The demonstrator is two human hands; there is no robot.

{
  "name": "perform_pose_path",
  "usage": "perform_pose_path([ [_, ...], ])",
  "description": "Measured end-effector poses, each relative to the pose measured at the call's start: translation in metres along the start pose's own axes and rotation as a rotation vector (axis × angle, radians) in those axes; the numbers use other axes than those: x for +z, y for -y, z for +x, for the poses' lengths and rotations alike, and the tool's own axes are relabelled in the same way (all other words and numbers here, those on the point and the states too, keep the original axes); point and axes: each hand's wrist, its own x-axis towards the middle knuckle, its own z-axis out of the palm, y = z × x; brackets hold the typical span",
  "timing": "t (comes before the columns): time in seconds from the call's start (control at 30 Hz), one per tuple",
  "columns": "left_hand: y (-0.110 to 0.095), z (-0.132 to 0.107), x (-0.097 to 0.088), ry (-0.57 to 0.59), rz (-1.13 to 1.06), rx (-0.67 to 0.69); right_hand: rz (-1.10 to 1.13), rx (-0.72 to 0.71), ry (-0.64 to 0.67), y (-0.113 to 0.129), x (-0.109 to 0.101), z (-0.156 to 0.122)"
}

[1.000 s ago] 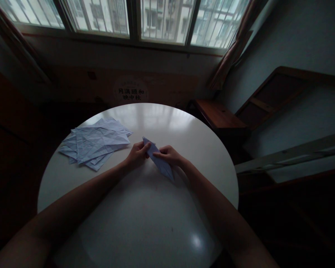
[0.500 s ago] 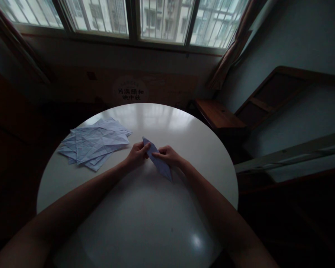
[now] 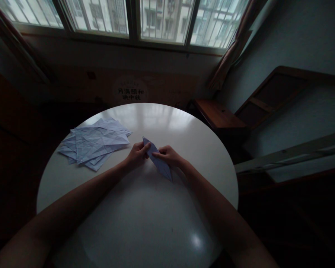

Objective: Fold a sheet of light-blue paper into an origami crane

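Observation:
A long, pale folded paper (image 3: 162,166) with pointed ends slants across the middle of the view, held between both hands over the table. My left hand (image 3: 137,153) is closed on its upper left part, with the thumb lying on top. On the right edge, my right hand (image 3: 169,155) pinches the paper near its middle, thumb over the surface. The fingers beneath the paper are mostly hidden. One tip points down toward the tabletop; whether it touches I cannot tell.
Creased paper sheets (image 3: 100,143) lie in a loose pile at the left of the round white table (image 3: 134,223). Beyond the table's right edge stands a wooden bench (image 3: 219,115). A barred window (image 3: 164,22) and a curtain (image 3: 226,67) are at the back.

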Motion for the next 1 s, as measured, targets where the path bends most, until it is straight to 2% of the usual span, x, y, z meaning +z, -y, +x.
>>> perform_pose_path([
  [0.37, -0.002, -0.0006, 0.001, 0.003, 0.009, 0.009, 0.005, -0.031, 0.005, -0.0101, -0.0002, 0.0031],
  [1.0, -0.0068, -0.0021, 0.0036, 0.025, 0.003, 0.008, -0.023, -0.014, -0.008, -0.0014, -0.0005, 0.0002],
])
